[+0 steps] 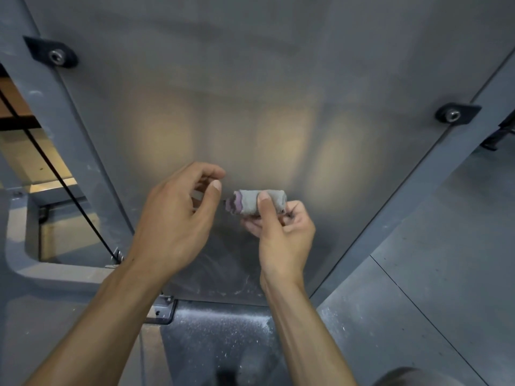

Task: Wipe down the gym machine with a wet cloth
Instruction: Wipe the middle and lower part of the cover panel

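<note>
A small grey cloth (249, 203) with a purple edge is rolled into a tight bundle. My right hand (281, 232) pinches it between thumb and fingers, just in front of the gym machine's large grey translucent panel (250, 93). My left hand (178, 215) hovers a little to the left of the cloth, its fingers curled and apart, with nothing in them that I can see. Neither the cloth nor my hands touch the panel as far as I can tell.
Grey frame bars (69, 129) run down the left and right of the panel, with black bolted brackets (55, 55) at two corners. A black cable (64, 185) crosses the left opening. A dusty dark base plate (217, 335) lies below, grey floor (446, 260) to the right.
</note>
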{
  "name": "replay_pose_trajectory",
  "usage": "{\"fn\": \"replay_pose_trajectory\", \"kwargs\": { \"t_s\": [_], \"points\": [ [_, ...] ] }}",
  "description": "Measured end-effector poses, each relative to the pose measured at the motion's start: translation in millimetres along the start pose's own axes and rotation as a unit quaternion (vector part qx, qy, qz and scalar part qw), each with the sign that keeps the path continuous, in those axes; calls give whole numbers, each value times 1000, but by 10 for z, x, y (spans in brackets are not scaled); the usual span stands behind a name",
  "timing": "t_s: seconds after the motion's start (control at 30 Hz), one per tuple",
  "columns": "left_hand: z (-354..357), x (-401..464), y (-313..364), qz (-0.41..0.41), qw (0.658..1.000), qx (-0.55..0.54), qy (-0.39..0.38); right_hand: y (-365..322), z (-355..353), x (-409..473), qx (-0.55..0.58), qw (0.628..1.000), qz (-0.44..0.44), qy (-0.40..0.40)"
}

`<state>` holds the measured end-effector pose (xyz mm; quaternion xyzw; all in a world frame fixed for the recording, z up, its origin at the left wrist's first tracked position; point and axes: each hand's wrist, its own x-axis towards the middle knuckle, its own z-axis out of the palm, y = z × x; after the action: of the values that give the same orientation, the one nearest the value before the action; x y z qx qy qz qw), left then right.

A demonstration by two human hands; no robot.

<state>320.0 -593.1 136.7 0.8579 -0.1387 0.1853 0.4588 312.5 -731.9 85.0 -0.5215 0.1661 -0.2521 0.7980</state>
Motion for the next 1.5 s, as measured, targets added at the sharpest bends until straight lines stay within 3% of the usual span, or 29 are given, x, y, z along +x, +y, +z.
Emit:
{"fn": "replay_pose_trajectory", "kwargs": {
  "t_s": [0.27,0.5,0.83,1.07,1.33,1.5],
  "points": [
    [-121,14,-99,-11,1000,-13,11,546,-193,-135,-62,988,122,70],
    [-296,-9,-202,-25,999,-9,25,-72,188,-90,51,998,46,2],
    [-567,-50,-314,-41,997,21,55,456,53,-257,-59,989,128,49],
    [-742,-82,-413,-64,996,48,44,-146,398,-140,26,999,27,-10],
    [-919,-123,-487,-92,992,76,45,602,225,-334,-70,989,126,42],
    [-941,-87,-515,-100,991,72,48,174,470,-303,-18,998,58,-12]
  ]
}}
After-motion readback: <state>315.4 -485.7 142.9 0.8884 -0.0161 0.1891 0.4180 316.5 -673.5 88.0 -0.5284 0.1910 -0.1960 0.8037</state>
